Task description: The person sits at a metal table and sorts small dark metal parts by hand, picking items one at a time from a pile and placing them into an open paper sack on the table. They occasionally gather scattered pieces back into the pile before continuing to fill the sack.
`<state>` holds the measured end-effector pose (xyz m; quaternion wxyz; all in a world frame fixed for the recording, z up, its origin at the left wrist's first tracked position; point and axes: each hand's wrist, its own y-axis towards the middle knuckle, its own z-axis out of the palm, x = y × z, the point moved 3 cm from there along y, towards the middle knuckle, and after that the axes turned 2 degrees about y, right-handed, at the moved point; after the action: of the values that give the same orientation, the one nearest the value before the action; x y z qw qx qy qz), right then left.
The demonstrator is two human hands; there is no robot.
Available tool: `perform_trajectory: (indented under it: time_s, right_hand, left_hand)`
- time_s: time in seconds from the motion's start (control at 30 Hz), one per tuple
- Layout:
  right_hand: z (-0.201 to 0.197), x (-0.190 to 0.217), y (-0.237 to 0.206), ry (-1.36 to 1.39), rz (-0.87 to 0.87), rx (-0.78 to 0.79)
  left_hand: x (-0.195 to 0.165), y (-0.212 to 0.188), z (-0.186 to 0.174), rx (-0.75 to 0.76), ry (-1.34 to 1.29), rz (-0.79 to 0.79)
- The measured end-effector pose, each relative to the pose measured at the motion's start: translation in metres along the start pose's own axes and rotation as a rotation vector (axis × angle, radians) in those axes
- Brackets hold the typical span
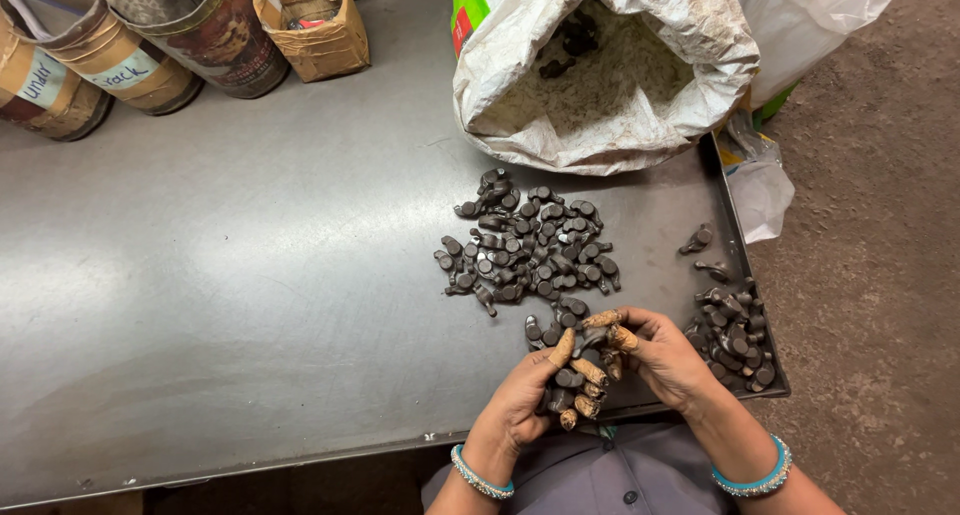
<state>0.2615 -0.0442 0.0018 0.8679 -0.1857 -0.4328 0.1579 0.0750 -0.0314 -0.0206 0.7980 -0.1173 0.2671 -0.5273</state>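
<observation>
Small dark metal pieces (568,385) fill the closed left hand (535,390) and right hand (665,360), over a gray metal table (250,275) by a dirt floor (870,305).

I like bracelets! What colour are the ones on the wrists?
Turquoise bangles with silvery edging, one on each wrist: left, right. The head view shows them.

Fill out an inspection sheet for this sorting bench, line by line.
Surface: grey metal table, scuffed, raised rim at right.
Job's things: small dark metal parts; main pile mid-table, smaller pile at right edge.
Clutter: open white sack holding more parts; taped round containers and a cardboard box at the back.
Grippers: left hand holds several parts; right hand fingers one; fingertips taped.
Cables: nothing seen.
Surroundings: dirt floor, plastic bag.
</observation>
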Motion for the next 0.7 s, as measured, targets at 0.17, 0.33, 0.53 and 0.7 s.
perform_trajectory:
  time_s: [0.17, 0.33, 0.53, 0.7]
  right_hand:
    - [-0.003, 0.000, -0.001, -0.070, -0.039, -0.040]
    - [0.009, 0.005, -0.017, -0.320, -0.189, -0.097]
    - [0.043, 0.035, -0.024, -1.014, -0.663, -0.056]
    - [0.051, 0.029, 0.011, -1.475, -0.708, -0.095]
  left_hand:
    - [0.004, 0.001, -0.003, -0.104, -0.039, -0.046]
    - [0.006, 0.000, -0.009, -0.111, -0.016, -0.012]
    - [0.002, -0.008, -0.019, -0.021, -0.044, 0.101]
    - [-0.009, -0.021, -0.027, -0.171, -0.111, 0.131]
